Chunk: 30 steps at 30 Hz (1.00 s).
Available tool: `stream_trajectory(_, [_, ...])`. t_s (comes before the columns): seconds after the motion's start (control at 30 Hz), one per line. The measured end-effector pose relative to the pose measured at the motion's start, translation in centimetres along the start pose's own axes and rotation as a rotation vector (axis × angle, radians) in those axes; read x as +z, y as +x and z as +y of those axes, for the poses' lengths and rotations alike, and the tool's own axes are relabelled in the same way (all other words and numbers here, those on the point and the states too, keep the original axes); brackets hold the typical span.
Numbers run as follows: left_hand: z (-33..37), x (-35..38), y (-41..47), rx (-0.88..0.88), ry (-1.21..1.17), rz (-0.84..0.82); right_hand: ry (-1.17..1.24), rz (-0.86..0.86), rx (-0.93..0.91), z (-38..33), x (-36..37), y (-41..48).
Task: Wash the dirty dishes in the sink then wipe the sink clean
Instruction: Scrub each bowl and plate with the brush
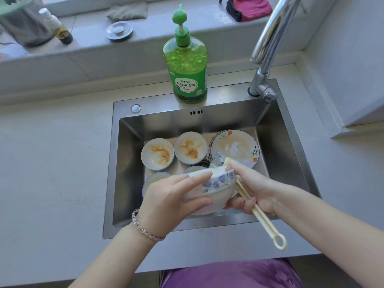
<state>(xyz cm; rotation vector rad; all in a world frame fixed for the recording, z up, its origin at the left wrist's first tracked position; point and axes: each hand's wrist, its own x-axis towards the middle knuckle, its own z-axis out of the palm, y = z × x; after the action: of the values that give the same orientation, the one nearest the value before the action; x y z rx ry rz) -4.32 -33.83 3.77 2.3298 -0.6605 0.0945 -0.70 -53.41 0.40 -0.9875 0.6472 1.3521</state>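
Note:
My left hand (pixel 176 196) grips a white bowl with purple flowers (pixel 216 188), tilted over the steel sink (pixel 124 163). My right hand (pixel 255 190) holds a cream long-handled dish brush (pixel 261 215); its head end reaches into the bowl. Two small white bowls with orange stains (pixel 157 153) (pixel 190 147) and a flowered plate (pixel 234 145) smeared with residue lie on the sink floor. A grey sponge (pixel 218 160) lies at the plate's edge. Another bowl (pixel 152 179) shows partly under my left hand.
A green dish soap pump bottle (pixel 188 67) stands on the sink's back rim. The chrome faucet (pixel 268 48) rises at the right rear. On the ledge behind are a drain plug (pixel 118 31), a grey cloth (pixel 126 11), a pink cloth (pixel 247 7) and bottles (pixel 58 28).

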Motion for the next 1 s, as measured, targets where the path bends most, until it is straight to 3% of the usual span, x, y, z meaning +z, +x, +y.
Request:
stream_trajectory(0.13, [-0.1,0.6,0.1,-0.034,-0.130,0.136,0.008,0.002,-0.010,0.1,1.0,-0.2])
stream_trajectory(0.23, [-0.1,1.2,0.0,-0.165,-0.256,0.239,0.018,0.023,-0.054,0.5,1.5,-0.5])
stream_trajectory(0.3, [-0.2,1.2,-0.1,-0.375,-0.355,0.306,-0.107,0.225,-0.143,1.0,1.4,-1.1])
stream_trajectory(0.37, [-0.7,1.3,-0.5,-0.591,-0.449,0.376,-0.395,0.516,-0.388,2.4,0.5,-1.8])
stream_trajectory(0.47, [-1.3,1.7,-1.2,-0.712,-0.505,0.421,-0.754,0.724,-0.755,4.7,-0.6,-3.8])
stream_trajectory(0.63, [-1.5,2.3,-0.9,-0.775,-0.535,0.489,-0.985,0.599,-0.856,6.7,2.3,-4.8])
stream_trajectory(0.77, [-2.0,1.9,-0.6,-0.792,-0.576,0.517,-0.800,0.633,-0.801,4.8,0.8,-4.5])
stream_trajectory(0.9, [-2.3,1.4,-0.3,-0.757,-0.567,0.534,-0.755,0.486,-0.842,5.1,1.7,-4.2])
stream_trajectory(1.0, [-2.3,1.2,-0.1,-0.754,-0.570,0.517,-0.674,0.544,-0.807,3.8,0.9,-3.8])
